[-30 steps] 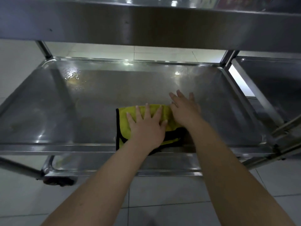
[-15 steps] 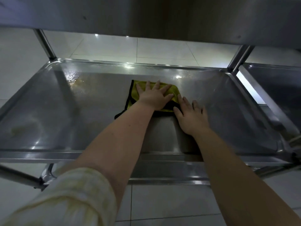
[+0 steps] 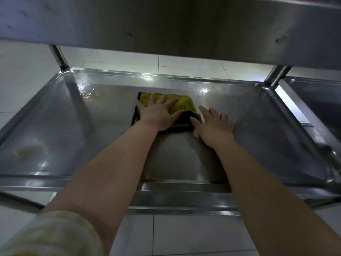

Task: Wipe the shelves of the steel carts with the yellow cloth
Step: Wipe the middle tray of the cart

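Observation:
The yellow cloth (image 3: pixel 184 103), edged in black, lies flat on the middle shelf of the steel cart (image 3: pixel 267 130), toward its far rim. My left hand (image 3: pixel 159 114) presses on the cloth with fingers spread straight. My right hand (image 3: pixel 214 124) rests flat on the bare steel just right of the cloth, its thumb touching the cloth's dark edge.
The cart's upper shelf (image 3: pixel 166 28) hangs low overhead. A wet, brownish patch (image 3: pixel 88 91) sits at the far left corner and a pale smear (image 3: pixel 27 150) at the near left. A second cart's shelf (image 3: pixel 317 100) adjoins on the right. White tiled floor (image 3: pixel 184 233) lies below.
Both hands have pushed the cloth from the shelf's near edge toward the far rim. Since half a second ago it has shifted only slightly.

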Motion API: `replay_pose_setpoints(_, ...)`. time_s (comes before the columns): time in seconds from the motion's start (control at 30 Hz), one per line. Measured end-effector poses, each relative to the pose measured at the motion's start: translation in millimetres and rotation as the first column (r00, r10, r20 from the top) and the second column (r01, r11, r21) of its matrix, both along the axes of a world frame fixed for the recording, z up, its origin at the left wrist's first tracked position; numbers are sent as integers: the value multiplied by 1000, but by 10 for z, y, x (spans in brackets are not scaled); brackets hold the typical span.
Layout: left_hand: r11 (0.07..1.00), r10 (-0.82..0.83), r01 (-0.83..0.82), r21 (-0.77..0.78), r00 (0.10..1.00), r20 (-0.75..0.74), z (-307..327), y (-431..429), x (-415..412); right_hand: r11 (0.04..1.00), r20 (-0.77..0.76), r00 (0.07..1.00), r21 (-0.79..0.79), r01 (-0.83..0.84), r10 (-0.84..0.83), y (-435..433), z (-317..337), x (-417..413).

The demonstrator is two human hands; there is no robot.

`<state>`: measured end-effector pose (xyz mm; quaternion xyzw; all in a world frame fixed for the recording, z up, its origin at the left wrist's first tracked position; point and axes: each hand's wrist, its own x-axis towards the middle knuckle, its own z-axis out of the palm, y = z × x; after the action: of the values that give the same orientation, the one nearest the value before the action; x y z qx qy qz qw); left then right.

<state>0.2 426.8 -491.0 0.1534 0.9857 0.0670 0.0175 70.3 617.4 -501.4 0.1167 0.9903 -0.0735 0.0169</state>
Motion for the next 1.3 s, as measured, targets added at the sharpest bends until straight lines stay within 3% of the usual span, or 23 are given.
replay_pose_setpoints(0.27, 980, 200, -200, -5, 980, -13, -14, -1293, -214, 995, 18, 1000, 101, -15, 13, 13, -49, -54)
replay_pose_setpoints(0.43, 962, 273, -272, -26, 961, 49, 33, -1188, -400, 996, 31, 1000, 93, -2, -1, -24, -69, -72)
replay_pose_setpoints(0.63, 999, 9, -7, -43, 999, 42, 35, 39, -116, 990, 25, 1000, 144, 3, -6, -25, -95, -70)
replay_pose_setpoints(0.73, 998, -25, 28, -62, 999, 41, 72, 344, -8, 989, 25, 1000, 145, 3, -7, -4, -107, -62)
replay_pose_setpoints(1.03, 999, -33, 32, 16, 999, 33, 14, 21, 105, 991, 102, 991, 116, 71, -83, -257, 112, -81)
replay_pose_setpoints(1.13, 1000, -18, 18, 17, 1000, 8, -9, -250, 15, 995, 15, 997, 60, 77, -78, -714, 143, -177)
replay_pose_setpoints(1.3, 999, 26, -25, 37, 999, -20, -43, -701, -52, 997, -94, 994, -51, -62, 57, -1074, 4, -237)
